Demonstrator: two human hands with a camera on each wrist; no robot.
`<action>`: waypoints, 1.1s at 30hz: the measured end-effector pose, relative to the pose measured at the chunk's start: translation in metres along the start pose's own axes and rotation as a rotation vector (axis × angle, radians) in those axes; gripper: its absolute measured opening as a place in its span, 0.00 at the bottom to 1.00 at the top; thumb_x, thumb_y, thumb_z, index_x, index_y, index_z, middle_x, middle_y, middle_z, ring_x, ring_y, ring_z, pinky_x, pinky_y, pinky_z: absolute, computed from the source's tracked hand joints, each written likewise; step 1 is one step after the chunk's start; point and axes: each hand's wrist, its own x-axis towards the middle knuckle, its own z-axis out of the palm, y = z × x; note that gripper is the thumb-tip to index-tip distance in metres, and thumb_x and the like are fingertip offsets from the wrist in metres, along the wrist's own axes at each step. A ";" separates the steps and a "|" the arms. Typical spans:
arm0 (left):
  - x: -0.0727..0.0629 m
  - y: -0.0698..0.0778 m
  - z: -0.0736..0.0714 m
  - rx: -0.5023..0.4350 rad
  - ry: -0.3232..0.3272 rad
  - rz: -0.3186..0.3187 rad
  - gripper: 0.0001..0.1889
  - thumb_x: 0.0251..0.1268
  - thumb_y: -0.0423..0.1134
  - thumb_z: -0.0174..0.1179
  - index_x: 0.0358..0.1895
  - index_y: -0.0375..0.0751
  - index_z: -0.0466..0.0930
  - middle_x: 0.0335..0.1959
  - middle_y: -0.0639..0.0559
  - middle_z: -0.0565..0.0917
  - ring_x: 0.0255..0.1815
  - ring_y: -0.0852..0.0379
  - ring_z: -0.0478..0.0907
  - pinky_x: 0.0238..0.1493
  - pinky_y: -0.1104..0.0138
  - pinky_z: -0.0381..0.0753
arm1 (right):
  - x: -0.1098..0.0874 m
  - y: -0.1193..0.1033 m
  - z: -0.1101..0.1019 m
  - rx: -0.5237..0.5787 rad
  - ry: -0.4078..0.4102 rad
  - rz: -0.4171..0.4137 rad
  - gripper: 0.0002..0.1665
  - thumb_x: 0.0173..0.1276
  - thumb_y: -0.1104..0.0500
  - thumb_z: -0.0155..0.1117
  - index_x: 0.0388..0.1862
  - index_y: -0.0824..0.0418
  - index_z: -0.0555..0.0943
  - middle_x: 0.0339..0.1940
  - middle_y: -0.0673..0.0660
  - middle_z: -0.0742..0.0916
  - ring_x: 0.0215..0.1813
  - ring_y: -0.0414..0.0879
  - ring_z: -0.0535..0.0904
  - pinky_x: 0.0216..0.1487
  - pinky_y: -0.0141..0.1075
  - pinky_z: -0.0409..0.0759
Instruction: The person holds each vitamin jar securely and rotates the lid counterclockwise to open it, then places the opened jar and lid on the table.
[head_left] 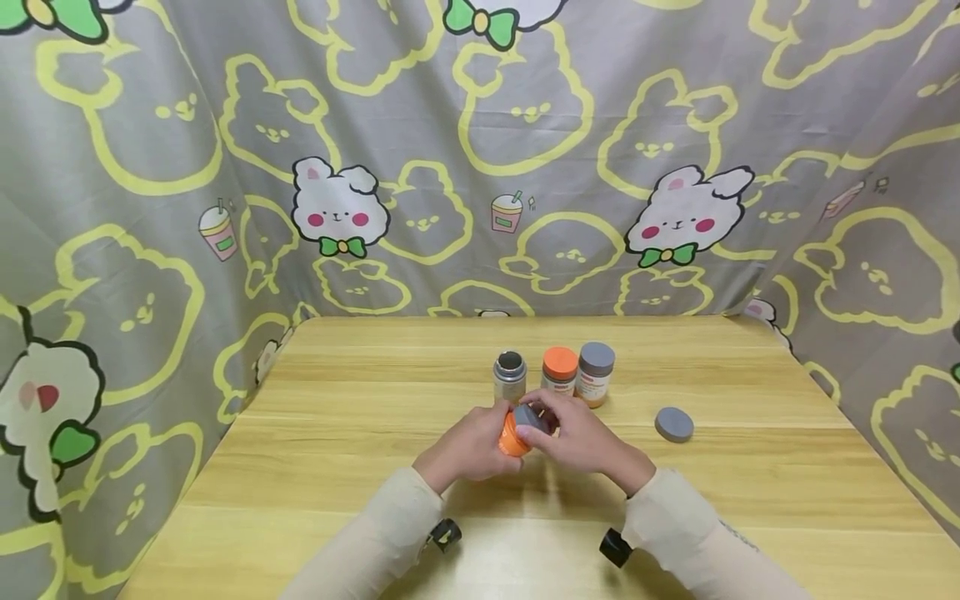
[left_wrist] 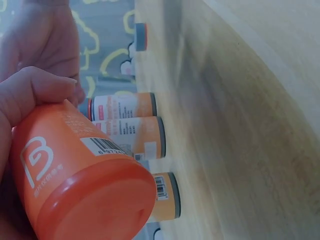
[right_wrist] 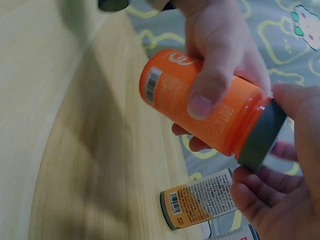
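My left hand [head_left: 472, 444] grips an orange jar [right_wrist: 200, 102] round its body, tilted and held above the table. Thumb and fingers of my right hand [head_left: 573, 433] pinch a grey lid [right_wrist: 262, 135], which sits at the jar's mouth. Just beyond the hands stands a lidless jar [head_left: 510, 379] with its dark opening upward. To its right are a jar with an orange lid [head_left: 560, 363] and a jar with a grey lid [head_left: 597, 358], side by side. The right wrist view shows the printed label of one standing jar [right_wrist: 200, 197].
A loose grey lid [head_left: 674, 424] lies on the wooden table [head_left: 360, 375], right of the jars. A patterned curtain [head_left: 420, 208] surrounds the table at the back and sides. Black wrist devices [head_left: 446, 534] hang below both sleeves.
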 end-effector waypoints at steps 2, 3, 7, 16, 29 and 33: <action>0.000 -0.001 0.000 0.003 0.002 -0.003 0.30 0.43 0.39 0.72 0.51 0.36 0.69 0.29 0.56 0.76 0.25 0.63 0.74 0.25 0.72 0.76 | 0.000 0.000 0.000 0.033 -0.001 -0.023 0.24 0.68 0.53 0.65 0.58 0.62 0.74 0.43 0.52 0.83 0.39 0.42 0.80 0.42 0.41 0.81; 0.001 -0.001 -0.001 0.004 0.003 -0.003 0.30 0.43 0.39 0.72 0.51 0.35 0.69 0.29 0.56 0.76 0.24 0.63 0.74 0.25 0.72 0.75 | 0.000 0.000 -0.001 0.048 -0.004 -0.036 0.25 0.67 0.55 0.66 0.60 0.62 0.74 0.45 0.53 0.83 0.41 0.44 0.80 0.45 0.42 0.80; 0.001 -0.002 -0.001 0.001 0.001 -0.002 0.30 0.43 0.39 0.72 0.51 0.35 0.69 0.28 0.56 0.76 0.23 0.63 0.74 0.24 0.72 0.76 | 0.000 -0.001 0.000 0.039 -0.003 -0.052 0.28 0.68 0.57 0.64 0.63 0.65 0.70 0.50 0.56 0.82 0.44 0.45 0.80 0.46 0.42 0.80; 0.001 0.000 -0.001 -0.017 -0.003 -0.005 0.30 0.43 0.38 0.72 0.51 0.35 0.69 0.28 0.55 0.75 0.23 0.63 0.74 0.23 0.72 0.76 | 0.000 -0.003 0.000 0.057 -0.001 -0.064 0.31 0.66 0.57 0.66 0.63 0.66 0.69 0.52 0.57 0.81 0.45 0.48 0.80 0.48 0.45 0.80; 0.000 0.003 -0.001 -0.017 -0.008 -0.003 0.29 0.44 0.38 0.72 0.50 0.36 0.69 0.27 0.55 0.75 0.22 0.63 0.73 0.22 0.72 0.75 | 0.001 -0.006 0.000 0.033 0.002 -0.056 0.27 0.67 0.57 0.65 0.61 0.63 0.70 0.49 0.55 0.81 0.43 0.47 0.80 0.46 0.42 0.80; 0.000 0.002 0.000 -0.033 -0.008 -0.004 0.29 0.44 0.37 0.73 0.50 0.36 0.69 0.27 0.56 0.75 0.22 0.63 0.73 0.21 0.72 0.75 | 0.001 -0.005 0.000 0.014 -0.008 -0.071 0.28 0.68 0.56 0.63 0.63 0.66 0.68 0.51 0.56 0.80 0.45 0.47 0.80 0.47 0.41 0.80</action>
